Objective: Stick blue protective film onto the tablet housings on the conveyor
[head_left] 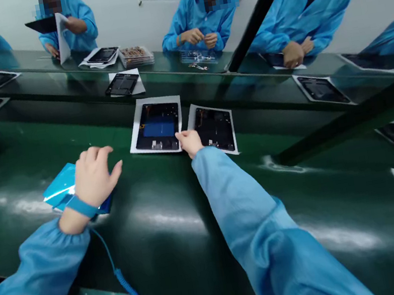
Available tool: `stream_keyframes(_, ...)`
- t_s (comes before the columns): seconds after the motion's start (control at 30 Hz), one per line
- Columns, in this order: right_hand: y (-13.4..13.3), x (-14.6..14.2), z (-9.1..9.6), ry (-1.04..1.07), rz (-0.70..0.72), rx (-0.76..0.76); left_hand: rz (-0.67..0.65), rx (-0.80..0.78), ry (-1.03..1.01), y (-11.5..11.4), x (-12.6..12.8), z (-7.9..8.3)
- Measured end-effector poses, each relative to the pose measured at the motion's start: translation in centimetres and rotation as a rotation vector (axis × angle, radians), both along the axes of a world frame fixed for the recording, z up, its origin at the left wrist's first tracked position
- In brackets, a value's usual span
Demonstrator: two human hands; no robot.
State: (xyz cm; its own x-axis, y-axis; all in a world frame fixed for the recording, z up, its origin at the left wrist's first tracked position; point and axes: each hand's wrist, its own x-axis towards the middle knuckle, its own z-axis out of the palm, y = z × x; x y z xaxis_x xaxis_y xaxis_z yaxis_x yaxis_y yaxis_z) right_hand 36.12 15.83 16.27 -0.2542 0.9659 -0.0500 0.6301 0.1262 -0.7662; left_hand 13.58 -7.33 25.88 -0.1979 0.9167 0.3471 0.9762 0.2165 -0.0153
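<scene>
My right hand (190,143) reaches forward with its fingers pinched at the lower right edge of a white sheet (136,138). On that sheet lies a black opened tablet (158,128) with a blue rectangle in its middle. A second black tablet (213,128) on its own white sheet lies just right of the hand. My left hand (94,177) hovers with fingers apart and holds nothing, wearing a blue wrist strap with a coiled cord (126,283). Under it lie shiny blue film pieces (60,186), partly hidden by the hand and wrist.
Across the green bench (159,194) runs a raised ledge, where another tablet (122,84) lies on a sheet. Several co-workers in blue smocks sit behind it, near a clear tray (136,57) of small parts. A dark slanted post (261,11) and bar (347,120) cross the right side.
</scene>
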Motion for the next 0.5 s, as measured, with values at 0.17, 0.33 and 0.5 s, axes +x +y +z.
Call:
stream_keyframes(0.17, 3.8, -2.0, 0.7, -0.102, -0.083, 0.014, 0.032, -0.172, -0.039, -5.1, -4.9, -2.0)
stream_keyframes(0.33, 2.7, 3.8, 1.9, -0.277, -0.200, 0.114, -0.014, -0.201, -0.232, -7.1, -6.6, -3.1)
stream_keyframes(0.5, 3.3, 10.6, 2.4, -0.468, -0.454, 0.054, 0.047, -0.233, -0.407, -6.5, -6.9, -2.5)
